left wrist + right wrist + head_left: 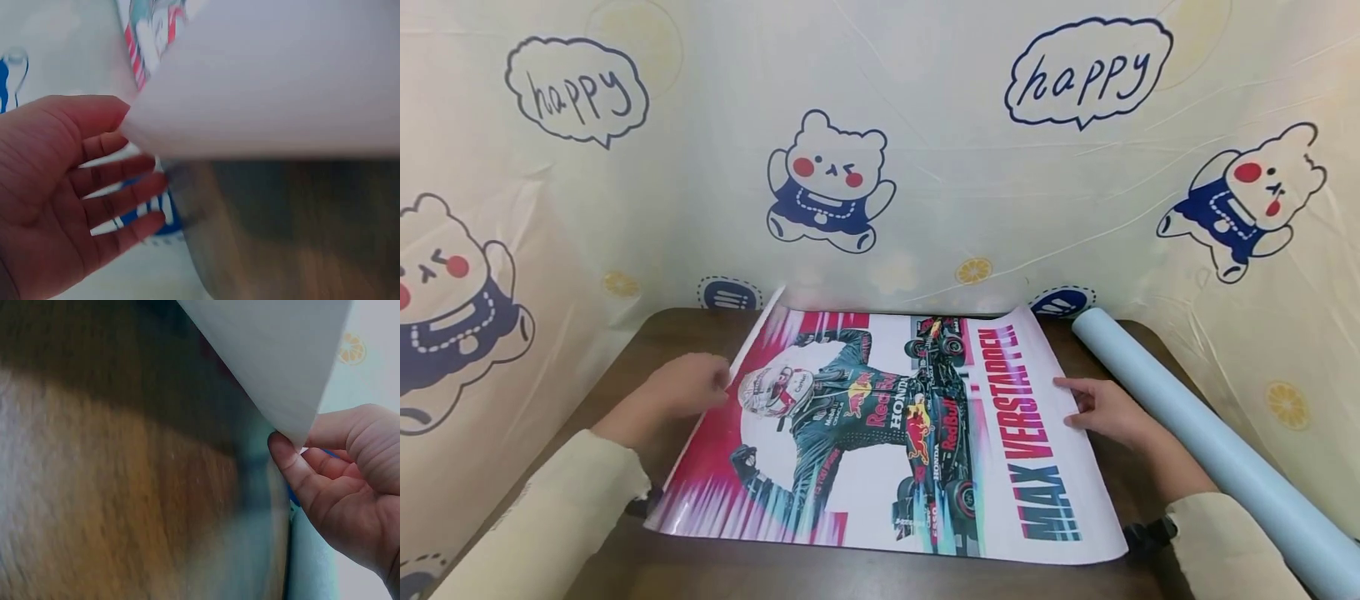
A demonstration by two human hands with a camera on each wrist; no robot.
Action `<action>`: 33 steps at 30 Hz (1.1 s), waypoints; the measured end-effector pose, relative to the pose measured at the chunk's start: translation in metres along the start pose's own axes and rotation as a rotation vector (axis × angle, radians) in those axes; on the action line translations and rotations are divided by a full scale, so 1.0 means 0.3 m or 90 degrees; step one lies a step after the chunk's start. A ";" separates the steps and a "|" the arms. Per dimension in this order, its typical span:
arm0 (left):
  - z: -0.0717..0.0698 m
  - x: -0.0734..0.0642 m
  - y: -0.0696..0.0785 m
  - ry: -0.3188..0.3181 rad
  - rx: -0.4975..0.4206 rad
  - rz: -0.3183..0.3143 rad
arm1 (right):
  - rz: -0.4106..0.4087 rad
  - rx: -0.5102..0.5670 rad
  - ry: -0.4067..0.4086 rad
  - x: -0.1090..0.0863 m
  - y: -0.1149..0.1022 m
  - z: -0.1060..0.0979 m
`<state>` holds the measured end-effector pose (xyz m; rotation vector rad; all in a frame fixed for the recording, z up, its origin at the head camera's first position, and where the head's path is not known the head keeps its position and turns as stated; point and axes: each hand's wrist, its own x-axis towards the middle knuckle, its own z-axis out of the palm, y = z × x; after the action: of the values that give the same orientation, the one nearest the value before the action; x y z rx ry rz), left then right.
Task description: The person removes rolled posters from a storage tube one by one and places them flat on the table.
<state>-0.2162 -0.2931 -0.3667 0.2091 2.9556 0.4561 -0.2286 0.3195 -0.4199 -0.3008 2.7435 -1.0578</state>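
A racing poster [865, 433] lies sideways on the brown table, printed with a helmeted driver, a race car and large lettering. Its back corners curl upward. My left hand [692, 385] holds the poster's left edge. In the left wrist view, the thumb and a fingertip of that hand [56, 187] pinch a corner of the lifted sheet [269, 81], whose pale back shows. At the opposite edge, my right hand [1112, 412] grips the paper. The right wrist view has this hand [356, 494] pinching a corner of the sheet [281, 356] between thumb and forefinger, above the table.
A long pale blue roll [1202, 425] lies along the table's right side, beyond my right forearm. Behind the brown table [760, 571] hangs a cream cloth [947, 192] printed with bears and "happy" bubbles, which also covers both sides.
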 end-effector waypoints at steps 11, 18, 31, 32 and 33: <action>0.061 -0.028 -0.141 0.067 -0.153 0.011 | 0.023 -0.002 0.042 -0.023 0.080 -0.023; 0.124 -0.061 -0.170 -0.026 -0.348 -0.069 | 0.049 0.063 -0.037 -0.053 0.105 -0.034; 0.146 -0.084 -0.189 -0.087 -0.573 -0.112 | 0.025 0.263 -0.110 -0.094 0.180 -0.062; 0.147 -0.090 -0.192 -0.093 -0.605 -0.116 | 0.021 0.288 -0.119 -0.101 0.189 -0.066; 0.149 -0.096 -0.194 -0.100 -0.631 -0.119 | 0.015 0.313 -0.127 -0.108 0.198 -0.069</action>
<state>-0.1873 -0.3397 -0.4232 -0.1418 2.2198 1.6573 -0.2096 0.3840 -0.4419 -0.2774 2.2181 -1.5503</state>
